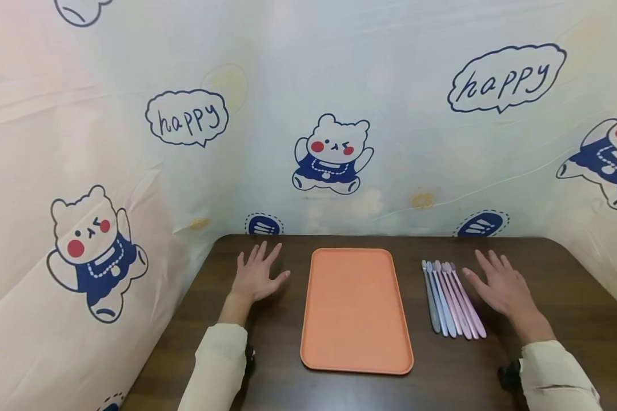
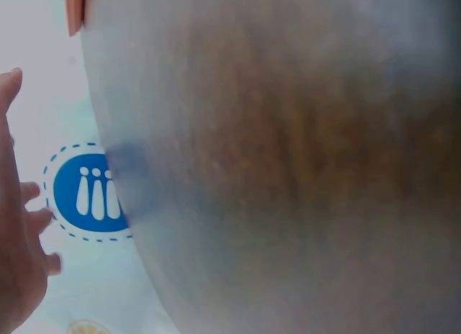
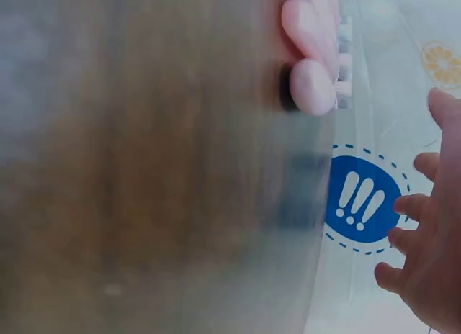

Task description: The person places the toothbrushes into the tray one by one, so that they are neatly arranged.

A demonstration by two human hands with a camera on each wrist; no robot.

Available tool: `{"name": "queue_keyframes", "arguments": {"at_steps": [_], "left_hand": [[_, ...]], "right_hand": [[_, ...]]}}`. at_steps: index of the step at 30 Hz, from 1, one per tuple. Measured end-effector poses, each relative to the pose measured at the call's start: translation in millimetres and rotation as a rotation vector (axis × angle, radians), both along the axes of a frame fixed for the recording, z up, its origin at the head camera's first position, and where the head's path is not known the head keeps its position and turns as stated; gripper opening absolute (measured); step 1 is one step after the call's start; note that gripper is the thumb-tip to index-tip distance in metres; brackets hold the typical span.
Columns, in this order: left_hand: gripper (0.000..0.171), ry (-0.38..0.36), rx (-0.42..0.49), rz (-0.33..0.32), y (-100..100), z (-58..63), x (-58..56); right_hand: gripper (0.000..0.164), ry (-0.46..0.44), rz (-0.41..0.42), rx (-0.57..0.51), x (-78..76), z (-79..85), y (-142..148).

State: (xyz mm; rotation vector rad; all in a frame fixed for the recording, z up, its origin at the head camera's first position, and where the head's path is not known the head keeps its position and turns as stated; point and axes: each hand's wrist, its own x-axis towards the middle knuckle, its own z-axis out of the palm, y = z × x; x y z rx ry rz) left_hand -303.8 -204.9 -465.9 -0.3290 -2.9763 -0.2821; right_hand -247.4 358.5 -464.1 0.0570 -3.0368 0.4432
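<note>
An orange rectangular tray (image 1: 357, 311) lies on the dark table between the two hands. To its right is a row of several toothbrushes (image 1: 444, 301) in grey-blue, light blue, pink and lilac, their handle ends towards me. My left hand (image 1: 254, 278) is left of the tray, fingers spread, holding nothing. Just right of the toothbrushes, my right hand (image 1: 504, 287) has its fingers extended and is also bare of any object. The right wrist view shows rounded toothbrush handle ends (image 3: 312, 88) up close, apart from the fingers. In the left wrist view, only a corner of the tray (image 2: 75, 10) appears.
The dark wooden table (image 1: 288, 394) has rounded far corners. Pale curtain-like cloth (image 1: 267, 142) printed with bears and "happy" bubbles hangs behind the table and along both sides. Dark wrist devices (image 1: 510, 375) sit at both sleeves.
</note>
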Motion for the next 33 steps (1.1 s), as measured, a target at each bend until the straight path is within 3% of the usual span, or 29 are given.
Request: {"name": "queue_keyframes", "arguments": {"at_steps": [11,15,18,24,33], "left_hand": [[0.078,-0.079,0.099,-0.008,27.0,11.9,14.6],[0.074,-0.135,0.123,0.019,38.6,17.2,19.0],[0.073,-0.175,0.205,0.033,43.5,19.8,22.2],[0.073,-0.253,0.483,0.01,48.1,16.6,25.9],[0.061,-0.332,0.601,-0.014,57.4,7.7,27.7]], "right_hand": [[0.077,-0.036,0.0,-0.105,20.2,-2.2,-5.7],[0.077,-0.048,-0.007,-0.113,21.2,2.7,-4.3],[0.076,-0.06,0.003,-0.128,20.7,7.8,-4.6],[0.074,-0.097,-0.012,-0.174,24.3,8.1,-3.9],[0.062,-0.102,-0.002,-0.244,30.6,9.3,-7.0]]}}
